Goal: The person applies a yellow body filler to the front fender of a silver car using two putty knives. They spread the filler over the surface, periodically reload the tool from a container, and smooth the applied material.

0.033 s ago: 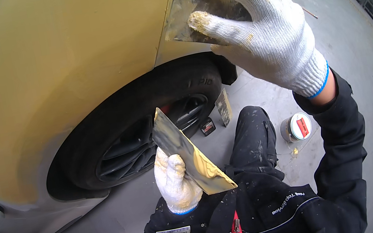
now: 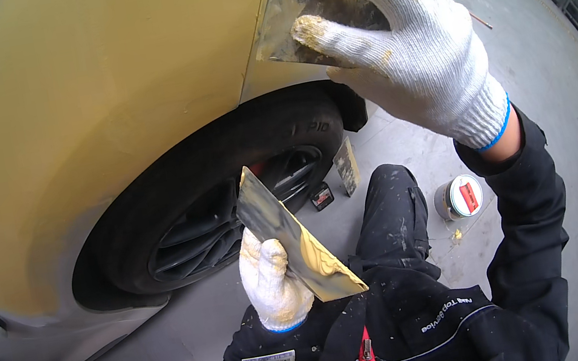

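My right hand [image 2: 424, 51], in a white knit glove smeared with yellow putty, grips a flat, stained putty spreader [image 2: 278, 22]. Fingers and thumb lie along the spreader's face, beside the yellowish car body panel [image 2: 109, 65] near a vertical seam; whether its edge touches the panel I cannot tell. Lower down, my gloved left hand [image 2: 273, 279] is closed on a grey putty board [image 2: 268, 214], tilted in front of my chest. A ridge of yellow putty [image 2: 321, 255] lies along the board's right side. Some of the left fingers are hidden behind the board.
The car's black wheel [image 2: 191, 235] stands below the panel. By the tyre are a second stained flat plate [image 2: 347, 167] and a small black box-like item [image 2: 321, 196]. A can with a white lid [image 2: 460, 198] rests on the grey floor right of my knee, with a putty blob beside it.
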The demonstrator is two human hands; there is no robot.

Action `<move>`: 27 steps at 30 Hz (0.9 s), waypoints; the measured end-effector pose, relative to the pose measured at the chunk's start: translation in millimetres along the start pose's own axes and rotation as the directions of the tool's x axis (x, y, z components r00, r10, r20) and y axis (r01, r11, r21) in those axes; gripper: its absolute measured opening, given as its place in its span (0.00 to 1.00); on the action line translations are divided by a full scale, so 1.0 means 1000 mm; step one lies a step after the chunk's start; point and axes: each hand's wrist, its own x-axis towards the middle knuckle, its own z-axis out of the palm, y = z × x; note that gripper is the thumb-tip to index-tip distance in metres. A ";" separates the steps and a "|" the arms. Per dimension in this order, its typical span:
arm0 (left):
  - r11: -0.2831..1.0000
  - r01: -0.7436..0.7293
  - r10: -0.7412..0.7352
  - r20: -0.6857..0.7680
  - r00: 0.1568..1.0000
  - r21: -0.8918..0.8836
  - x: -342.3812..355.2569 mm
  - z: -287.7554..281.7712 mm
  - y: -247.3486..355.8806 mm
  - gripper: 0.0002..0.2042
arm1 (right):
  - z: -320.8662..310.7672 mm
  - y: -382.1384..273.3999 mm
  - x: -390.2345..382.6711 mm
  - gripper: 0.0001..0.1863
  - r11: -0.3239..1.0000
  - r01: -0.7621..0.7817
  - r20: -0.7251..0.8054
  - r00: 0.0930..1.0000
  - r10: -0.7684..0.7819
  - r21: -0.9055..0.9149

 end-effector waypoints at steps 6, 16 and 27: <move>1.000 -0.008 0.008 0.012 1.000 -0.027 -0.001 -0.001 -0.001 0.18 | -0.004 0.001 0.006 0.20 1.000 -0.017 -0.070 0.997 0.019 0.018; 0.999 -0.047 0.047 0.036 0.998 0.015 0.003 0.007 -0.001 0.19 | -0.014 0.007 0.000 0.28 0.997 -0.054 0.132 0.990 0.047 0.049; 0.911 -0.318 0.299 0.112 0.948 0.263 0.017 0.027 -0.011 0.26 | -0.044 -0.053 -0.069 0.38 -0.514 -0.629 0.715 0.698 -0.044 0.583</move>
